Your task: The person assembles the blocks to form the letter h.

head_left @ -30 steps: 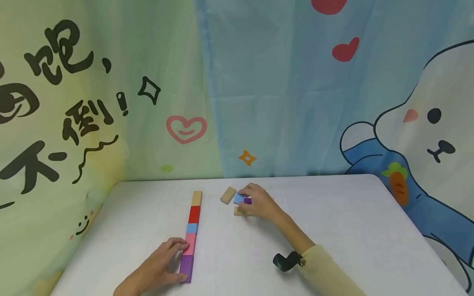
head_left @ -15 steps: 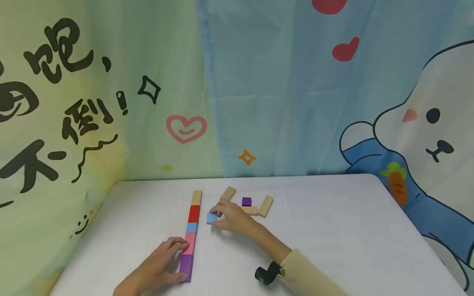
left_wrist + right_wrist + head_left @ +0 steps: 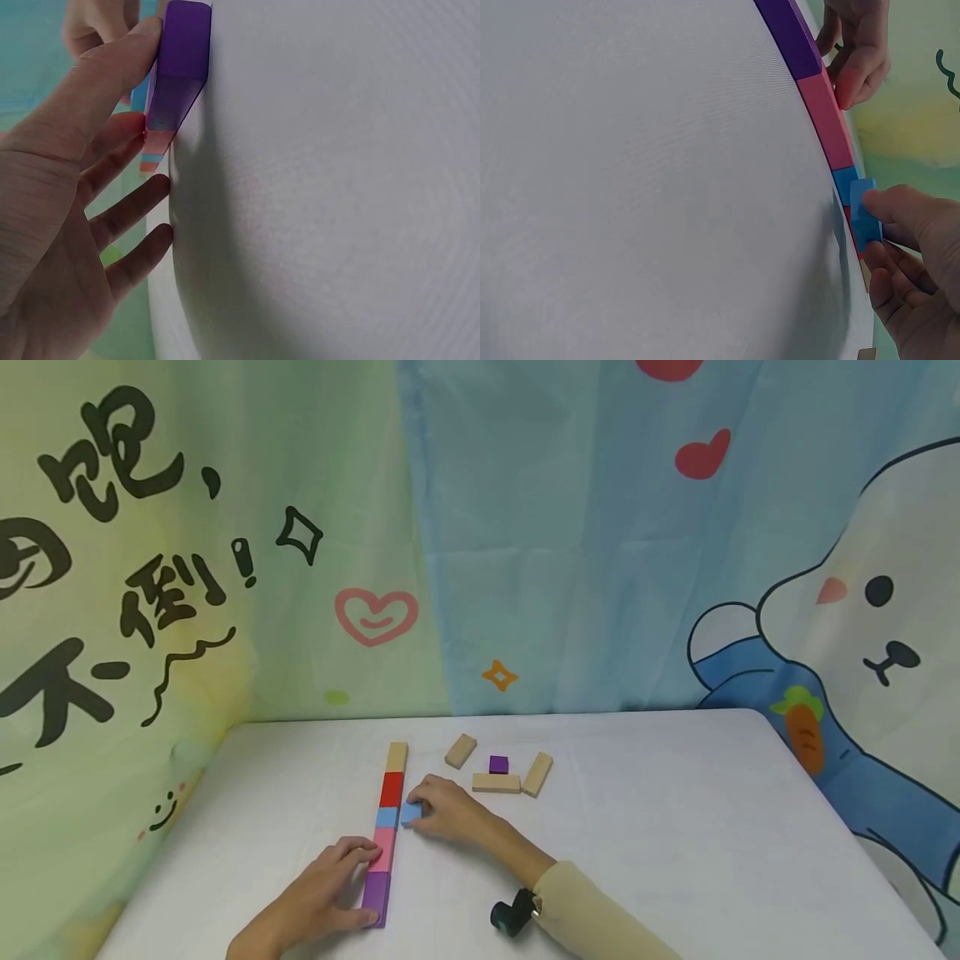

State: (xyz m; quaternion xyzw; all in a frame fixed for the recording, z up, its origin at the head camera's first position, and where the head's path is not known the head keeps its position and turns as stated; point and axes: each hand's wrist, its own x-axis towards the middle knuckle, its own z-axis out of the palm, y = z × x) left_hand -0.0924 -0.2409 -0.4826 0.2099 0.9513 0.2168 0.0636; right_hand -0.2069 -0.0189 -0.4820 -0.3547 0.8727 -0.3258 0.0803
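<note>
A straight row of blocks runs away from me on the white table (image 3: 637, 860): purple block (image 3: 377, 897), pink block (image 3: 382, 850), small blue block (image 3: 386, 817), red block (image 3: 391, 789) and plain wooden block (image 3: 397, 757). My left hand (image 3: 315, 889) lies along the row's left side. Its thumb touches the purple block, and a fingertip rests against the pink one; the other fingers are spread. My right hand (image 3: 453, 810) pinches a second blue block (image 3: 865, 221) between thumb and fingers, just right of the row's blue block. In the head view, its fingers partly hide the held block.
Behind my right hand lie three loose plain wooden blocks: one tilted (image 3: 461, 751), one lying crosswise (image 3: 496, 783) and one slanted (image 3: 537, 775). A small purple block (image 3: 498, 765) sits behind the crosswise one. A printed curtain (image 3: 555, 543) hangs along the table's far edge.
My right hand has carried the blue block from beside the small purple block leftward and nearer, up to the row. My left hand stays at the row.
</note>
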